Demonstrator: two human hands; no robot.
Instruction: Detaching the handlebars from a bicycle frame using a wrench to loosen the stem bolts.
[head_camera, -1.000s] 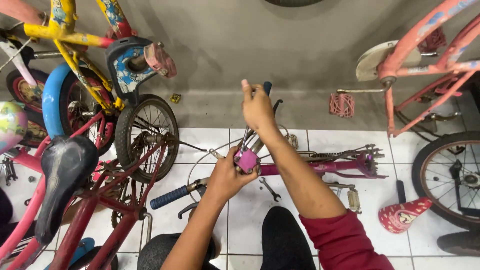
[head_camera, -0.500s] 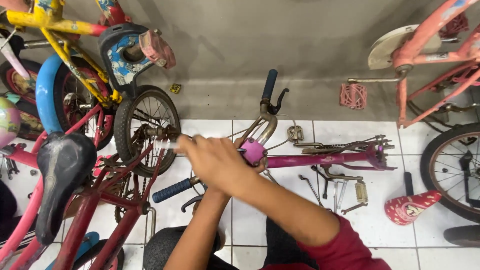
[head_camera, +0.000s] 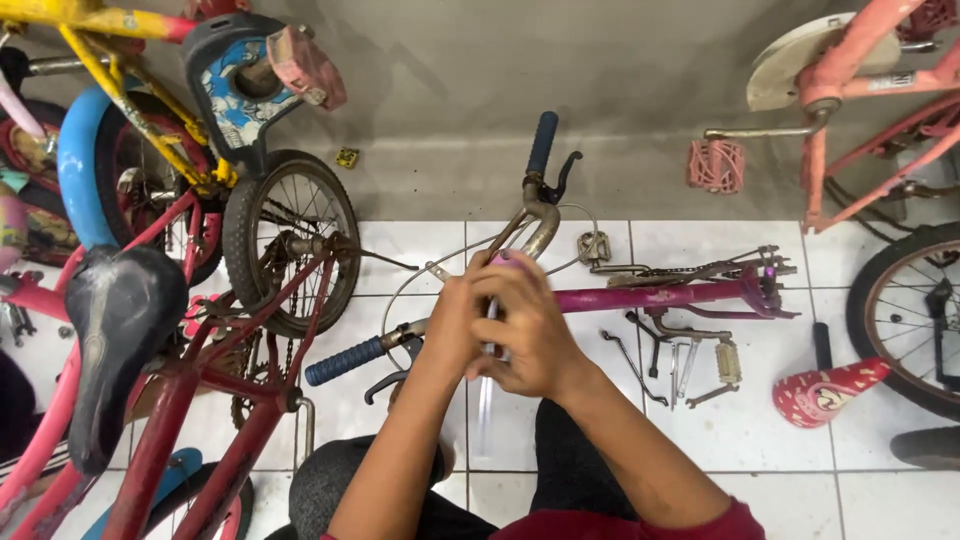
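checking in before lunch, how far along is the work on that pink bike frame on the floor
Done: the pink frame lies stripped of wheels, with loose tools beside it. In hand: both hands, left hand and right hand, clasp the stem where the handlebar joins. Left: wheels are not fitted.

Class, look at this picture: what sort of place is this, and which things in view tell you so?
Probably a bicycle repair shop or workshop: several bikes crowd a tiled floor, a stripped pink frame lies flat with loose tools beside it, and both hands work at its handlebar.

Head camera looks steeply down, close over the tiled floor (head_camera: 740, 440)
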